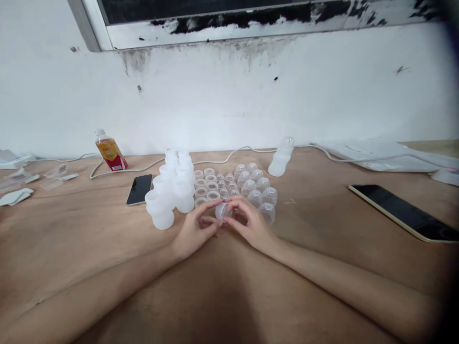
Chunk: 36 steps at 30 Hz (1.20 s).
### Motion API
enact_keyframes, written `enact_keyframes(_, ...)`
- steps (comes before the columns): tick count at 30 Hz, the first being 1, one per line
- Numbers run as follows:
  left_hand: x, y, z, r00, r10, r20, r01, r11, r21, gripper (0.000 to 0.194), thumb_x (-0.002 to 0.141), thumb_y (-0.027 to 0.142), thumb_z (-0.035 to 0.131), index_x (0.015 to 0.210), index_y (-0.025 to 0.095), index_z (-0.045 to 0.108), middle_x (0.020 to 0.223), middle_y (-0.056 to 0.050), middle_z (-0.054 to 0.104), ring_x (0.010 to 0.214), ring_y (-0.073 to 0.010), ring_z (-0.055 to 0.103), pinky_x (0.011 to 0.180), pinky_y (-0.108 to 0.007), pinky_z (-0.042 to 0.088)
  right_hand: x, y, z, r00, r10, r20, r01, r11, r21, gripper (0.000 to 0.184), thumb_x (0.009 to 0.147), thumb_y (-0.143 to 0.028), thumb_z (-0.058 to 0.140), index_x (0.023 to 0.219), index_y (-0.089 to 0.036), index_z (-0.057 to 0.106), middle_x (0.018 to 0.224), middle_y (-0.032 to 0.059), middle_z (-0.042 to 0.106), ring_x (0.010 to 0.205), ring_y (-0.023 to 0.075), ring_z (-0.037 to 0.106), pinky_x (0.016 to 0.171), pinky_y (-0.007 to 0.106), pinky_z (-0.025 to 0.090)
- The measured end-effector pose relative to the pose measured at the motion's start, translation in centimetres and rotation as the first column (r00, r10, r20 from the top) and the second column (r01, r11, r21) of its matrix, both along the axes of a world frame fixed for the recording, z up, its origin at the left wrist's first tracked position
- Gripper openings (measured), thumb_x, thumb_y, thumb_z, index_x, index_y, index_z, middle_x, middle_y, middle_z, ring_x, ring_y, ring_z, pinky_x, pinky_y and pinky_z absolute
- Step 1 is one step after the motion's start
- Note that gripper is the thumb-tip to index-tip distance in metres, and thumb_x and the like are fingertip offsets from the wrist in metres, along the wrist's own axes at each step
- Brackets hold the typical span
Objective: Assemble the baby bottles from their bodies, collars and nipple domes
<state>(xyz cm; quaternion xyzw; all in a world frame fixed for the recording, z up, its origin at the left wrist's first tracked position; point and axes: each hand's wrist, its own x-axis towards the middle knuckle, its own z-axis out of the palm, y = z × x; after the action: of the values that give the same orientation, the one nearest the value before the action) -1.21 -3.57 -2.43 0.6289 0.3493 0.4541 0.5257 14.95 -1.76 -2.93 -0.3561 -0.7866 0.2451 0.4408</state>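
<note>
Both hands meet at table centre: left hand (195, 229) and right hand (251, 222) pinch clear cap (223, 211), forearms flat.

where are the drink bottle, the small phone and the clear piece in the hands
drink bottle (109, 152): head view, on its red label
small phone (139, 189): head view, middle of its dark screen
clear piece (223, 210): head view, on its rounded side between the fingers
</note>
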Motion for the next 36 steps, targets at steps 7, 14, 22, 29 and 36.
enact_keyframes(7,-0.1,-0.2,-0.3,0.997,0.021,-0.075,-0.014,0.996,0.087,0.03,0.076,0.03,0.052,0.104,0.021,0.051,0.113,-0.008,0.046,0.067,-0.0109,0.058,0.052,-0.022,0.049,-0.2,0.1,-0.6,1.0,0.008,-0.024,-0.01,0.996,-0.09,0.028,0.071,-0.021,0.056,0.095,-0.022,0.04,0.086,0.002,0.049,0.077,0.0143,0.052,0.063,0.027,0.046)
enact_keyframes(14,0.1,-0.4,-0.3,0.996,0.052,-0.074,-0.044,0.994,0.105,0.024,0.079,0.031,0.046,0.1,0.019,0.045,0.091,-0.005,0.051,0.06,-0.0101,0.056,0.048,-0.022,0.047,0.0,-0.6,0.5,0.987,0.083,0.14,-0.088,0.996,0.027,0.016,0.082,-0.023,0.042,0.096,-0.019,0.049,0.079,0.0023,0.055,0.066,0.012,0.051,0.061,0.026,0.042)
enact_keyframes(22,0.1,-0.4,-0.4,0.956,0.204,-0.211,-0.159,0.965,0.21,0.014,0.079,0.03,0.047,0.083,0.017,0.042,0.077,-0.001,0.052,0.066,-0.011,0.053,0.056,-0.022,0.043,-0.2,-0.8,0.1,0.985,0.001,0.172,-0.021,0.994,0.11,0.017,0.083,-0.023,0.04,0.097,-0.02,0.049,0.082,0.0022,0.056,0.069,0.0123,0.05,0.06,0.024,0.041)
enact_keyframes(29,0.1,-0.2,-0.6,0.965,0.162,-0.208,-0.129,0.978,0.163,0.015,0.079,0.029,0.047,0.076,0.018,0.037,0.068,0.002,0.047,0.057,-0.0075,0.048,0.049,-0.018,0.038,-0.2,-0.9,-0.2,0.98,0.006,0.198,-0.037,0.988,0.149,0.013,0.084,-0.02,0.039,0.092,-0.018,0.048,0.077,0.0013,0.054,0.066,0.0108,0.049,0.06,0.022,0.039)
enact_keyframes(36,0.2,0.0,-1.2,0.964,0.142,-0.225,-0.109,0.982,0.154,0.016,0.078,0.028,0.048,0.075,0.018,0.037,0.07,0.002,0.049,0.058,-0.0076,0.049,0.051,-0.019,0.042,-0.3,-0.8,-0.4,0.974,-0.005,0.225,-0.035,0.984,0.175,0.008,0.083,-0.016,0.038,0.082,-0.017,0.045,0.067,-0.0008,0.049,0.058,0.0092,0.045,0.055,0.021,0.035)
